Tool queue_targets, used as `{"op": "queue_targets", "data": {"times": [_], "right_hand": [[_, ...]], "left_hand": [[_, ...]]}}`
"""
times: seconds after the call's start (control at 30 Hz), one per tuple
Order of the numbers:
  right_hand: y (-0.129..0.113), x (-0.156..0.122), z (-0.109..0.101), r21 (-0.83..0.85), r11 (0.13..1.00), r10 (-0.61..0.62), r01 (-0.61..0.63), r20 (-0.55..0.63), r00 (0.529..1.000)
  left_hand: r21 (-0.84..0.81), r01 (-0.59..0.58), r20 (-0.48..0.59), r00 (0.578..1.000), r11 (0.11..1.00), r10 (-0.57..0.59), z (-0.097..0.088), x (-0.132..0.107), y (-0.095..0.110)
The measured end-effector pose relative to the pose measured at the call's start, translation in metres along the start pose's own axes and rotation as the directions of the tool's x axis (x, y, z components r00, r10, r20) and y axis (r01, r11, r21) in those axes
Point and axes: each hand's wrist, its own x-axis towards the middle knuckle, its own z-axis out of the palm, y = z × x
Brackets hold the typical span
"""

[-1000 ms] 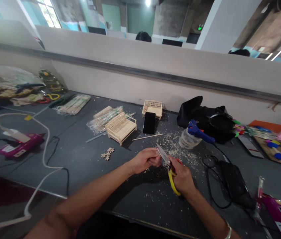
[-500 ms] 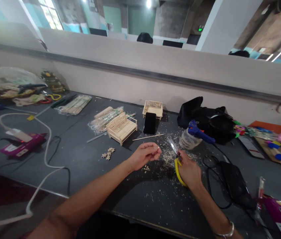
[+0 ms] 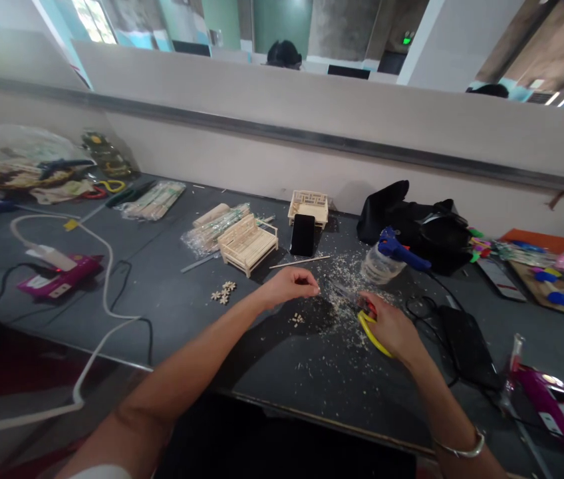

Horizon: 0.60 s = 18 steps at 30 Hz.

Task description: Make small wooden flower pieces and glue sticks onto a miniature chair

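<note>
My left hand (image 3: 288,286) is closed in a pinch above the table, with a tiny pale piece just showing at its fingertips. To its right, my right hand (image 3: 396,327) grips scissors (image 3: 372,336) by their yellow handle; the blades are blurred and point toward the left hand. Small cut wooden bits (image 3: 296,320) lie in a little heap under the left hand. Beyond it are a thin wooden stick (image 3: 300,262) and a miniature wooden bench (image 3: 249,245). Several flower-shaped wooden pieces (image 3: 223,293) rest to the left.
A phone (image 3: 302,235) leans against a second miniature bench (image 3: 308,203). Bagged sticks (image 3: 212,233) lie behind. A blue glue gun (image 3: 402,251) rests on a clear plastic cup (image 3: 380,266). A white cable (image 3: 107,279) crosses the left side; wood crumbs are scattered mid-table.
The scissors have moved slightly right and down, away from my left hand, which stays pinched. The whole view has shifted a little.
</note>
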Motion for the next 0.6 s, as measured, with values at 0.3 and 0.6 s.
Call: {"op": "queue_targets", "data": {"times": [0.3, 0.6], "right_hand": [[0.023, -0.010, -0.001, 0.000, 0.994, -0.111, 0.112, 0.133, 0.985], [0.009, -0.027, -0.006, -0.096, 0.972, -0.228, 0.214, -0.178, 0.957]], "left_hand": [[0.664, -0.194, 0.190, 0.978, 0.722, 0.087, -0.011, -0.029, -0.007], [0.561, -0.203, 0.162, 0.978, 0.803, 0.134, -0.018, -0.034, -0.025]]}}
